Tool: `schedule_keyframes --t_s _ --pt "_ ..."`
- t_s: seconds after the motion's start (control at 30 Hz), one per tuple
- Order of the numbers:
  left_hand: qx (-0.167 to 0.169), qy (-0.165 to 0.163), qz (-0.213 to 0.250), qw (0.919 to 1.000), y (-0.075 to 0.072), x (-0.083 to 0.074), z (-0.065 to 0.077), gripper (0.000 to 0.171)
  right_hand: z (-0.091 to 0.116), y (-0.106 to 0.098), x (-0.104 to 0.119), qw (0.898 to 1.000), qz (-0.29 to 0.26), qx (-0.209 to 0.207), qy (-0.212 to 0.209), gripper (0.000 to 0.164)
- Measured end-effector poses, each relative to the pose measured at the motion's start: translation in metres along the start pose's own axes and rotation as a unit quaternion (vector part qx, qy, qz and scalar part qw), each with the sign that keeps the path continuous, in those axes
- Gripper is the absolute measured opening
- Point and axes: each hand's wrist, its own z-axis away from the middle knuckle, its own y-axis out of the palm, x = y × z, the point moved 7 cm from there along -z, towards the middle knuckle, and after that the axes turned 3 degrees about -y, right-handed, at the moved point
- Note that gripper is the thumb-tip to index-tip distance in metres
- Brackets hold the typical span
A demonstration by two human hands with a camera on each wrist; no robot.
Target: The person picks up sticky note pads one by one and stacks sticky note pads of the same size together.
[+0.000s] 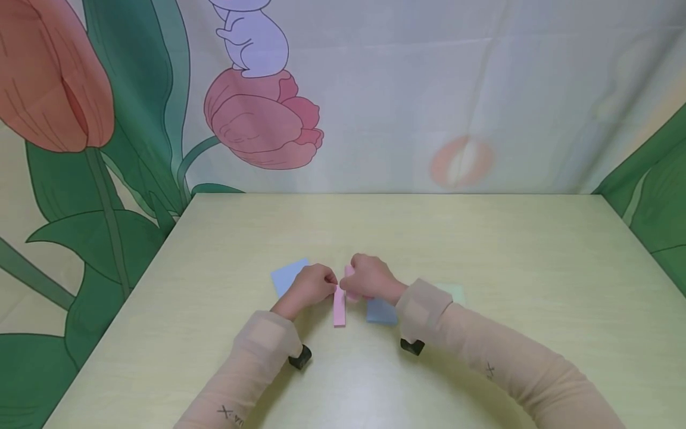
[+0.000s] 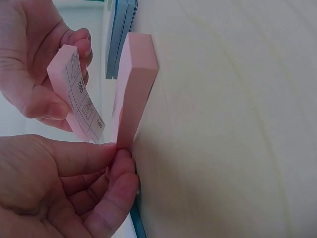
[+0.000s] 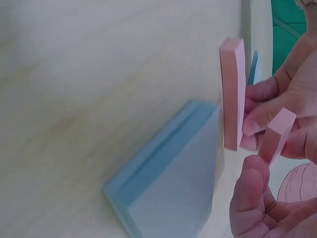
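Observation:
My left hand (image 1: 313, 283) pinches one end of a narrow pink sticky-note pad (image 1: 339, 310) between thumb and fingers. In the left wrist view this pink strip (image 2: 136, 89) stretches away from the fingertips, close above the table. Just to the right, my right hand (image 1: 372, 277) holds a second pink sticky-note pad (image 2: 74, 94) between thumb and fingers; its printed paper backing faces the left wrist camera. From the right wrist, the second pad (image 3: 277, 134) appears as a small pink block in the grip, apart from the first strip (image 3: 233, 96).
A light blue square pad (image 1: 289, 275) lies beyond the left hand. Under the right wrist sits a thicker blue pad (image 1: 382, 312), seen as stacked layers (image 3: 173, 178) from the right wrist. A pale green pad (image 1: 452, 292) lies partly behind the right sleeve.

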Motion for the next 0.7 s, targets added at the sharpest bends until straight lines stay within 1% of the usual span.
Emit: schedule_keyframes --t_s 0.23,0.47,0.7 --pt "0.000 0.004 0.009 0.9999 0.000 0.001 0.000 0.008 0.004 0.009 0.005 1.000 0.013 0.005 -0.018 0.023" --pt "0.003 0.009 0.026 0.9996 -0.001 0.002 0.000 0.008 0.005 0.015 0.007 0.999 0.008 0.009 -0.031 0.019" --pt "0.011 -0.005 0.026 0.9996 0.001 0.006 -0.001 0.012 0.005 0.024 0.008 0.999 0.012 0.024 -0.039 0.020"
